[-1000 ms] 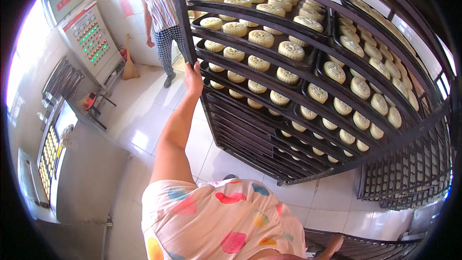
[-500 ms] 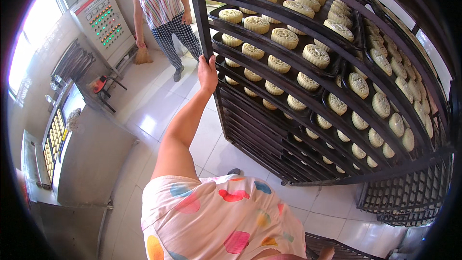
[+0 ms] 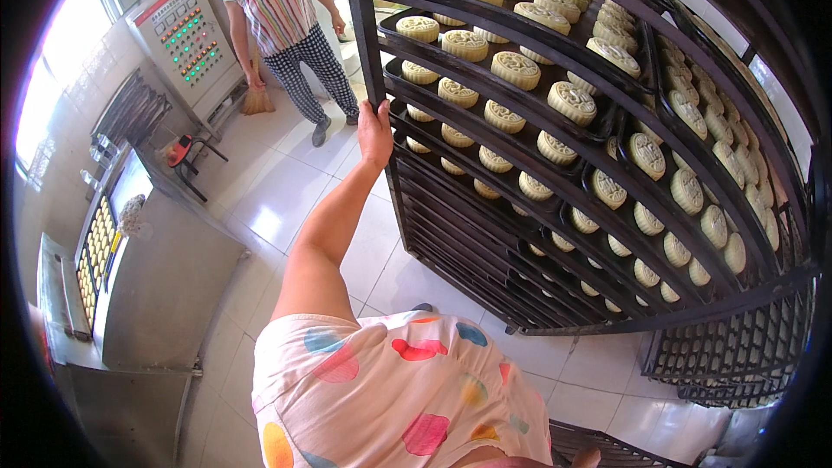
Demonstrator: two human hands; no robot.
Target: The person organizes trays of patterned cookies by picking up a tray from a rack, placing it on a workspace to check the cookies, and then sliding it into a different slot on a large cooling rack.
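Observation:
My left hand is closed around the dark upright post at the near-left corner of a tall rack, my arm stretched out. Black trays fill the rack's upper levels, holding rows of pale round mooncakes with fluted sides and embossed tops. Lower levels show bare dark rails. At the bottom edge, a small skin-toned bit of what looks like my right hand shows beside another dark rack; its fingers cannot be made out.
Ahead, a person in a striped top holds a broom. A control cabinet with lit lamps stands by the wall, near a stool. To the left is a metal machine bearing a mooncake tray. Another loaded rack stands lower right.
The person ahead has shifted slightly, straightening one arm out to the right, the broom still at the floor. My left hand keeps its place on the post, and the rack looks almost unmoved.

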